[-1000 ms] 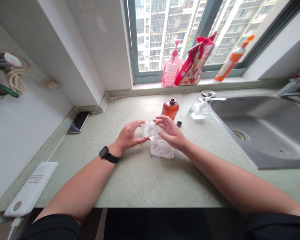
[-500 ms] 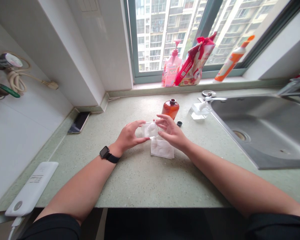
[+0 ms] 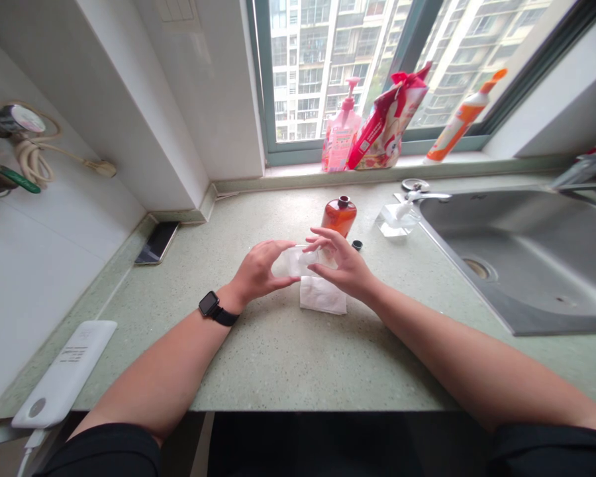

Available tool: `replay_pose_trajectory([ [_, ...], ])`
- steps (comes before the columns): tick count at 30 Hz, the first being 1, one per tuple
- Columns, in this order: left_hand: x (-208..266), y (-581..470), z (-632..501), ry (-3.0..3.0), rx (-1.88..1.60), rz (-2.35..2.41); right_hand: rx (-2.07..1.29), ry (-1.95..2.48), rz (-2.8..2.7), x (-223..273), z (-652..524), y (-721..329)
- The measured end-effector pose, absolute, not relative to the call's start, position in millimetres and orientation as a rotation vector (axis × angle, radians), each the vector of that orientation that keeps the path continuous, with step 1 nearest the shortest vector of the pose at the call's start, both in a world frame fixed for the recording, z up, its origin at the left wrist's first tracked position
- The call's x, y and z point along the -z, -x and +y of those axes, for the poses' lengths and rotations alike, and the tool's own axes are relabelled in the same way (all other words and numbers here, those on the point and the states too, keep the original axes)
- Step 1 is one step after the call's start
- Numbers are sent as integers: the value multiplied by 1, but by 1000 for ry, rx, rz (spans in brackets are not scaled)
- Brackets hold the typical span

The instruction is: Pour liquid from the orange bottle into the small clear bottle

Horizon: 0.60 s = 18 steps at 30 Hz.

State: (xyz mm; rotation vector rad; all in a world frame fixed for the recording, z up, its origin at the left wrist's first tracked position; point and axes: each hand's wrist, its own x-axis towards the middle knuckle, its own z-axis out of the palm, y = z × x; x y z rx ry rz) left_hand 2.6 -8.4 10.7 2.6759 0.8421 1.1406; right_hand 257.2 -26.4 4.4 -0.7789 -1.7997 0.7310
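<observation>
A small clear, boxy container (image 3: 296,262) is held up in front of me, with a whitish rounded part at its right end. My left hand (image 3: 264,268) grips its left side, thumb below and fingers above. Around the right end curl the thumb and fingers of my right hand (image 3: 342,264), partly hiding it. Under the container a folded white tissue (image 3: 322,295) lies on the counter. Just behind my right hand stands an amber bottle (image 3: 339,217) with an uncovered neck, and its small black cap (image 3: 357,245) lies beside it.
A clear cube-shaped dispenser (image 3: 395,220) stands by the steel sink (image 3: 536,265) on the right. A pink pump bottle (image 3: 341,136), a red bag (image 3: 391,126) and an orange-white bottle (image 3: 461,122) line the windowsill. A phone (image 3: 157,243) and a white power bank (image 3: 64,374) are at left.
The container has shifted slightly right and turned a little between my hands. My right fingers have closed further over its right end. Everything else stays put.
</observation>
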Motion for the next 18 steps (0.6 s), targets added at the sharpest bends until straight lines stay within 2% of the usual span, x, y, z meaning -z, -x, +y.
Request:
replay_pose_trajectory([
  [13,-9,-3,-8,-2666,-1117,850,-575,792,-1861,-8,-28,-256],
  [18,-9,-4,-9,-2670,-1086,861,-413,793,-1876,-9,-28,-251],
])
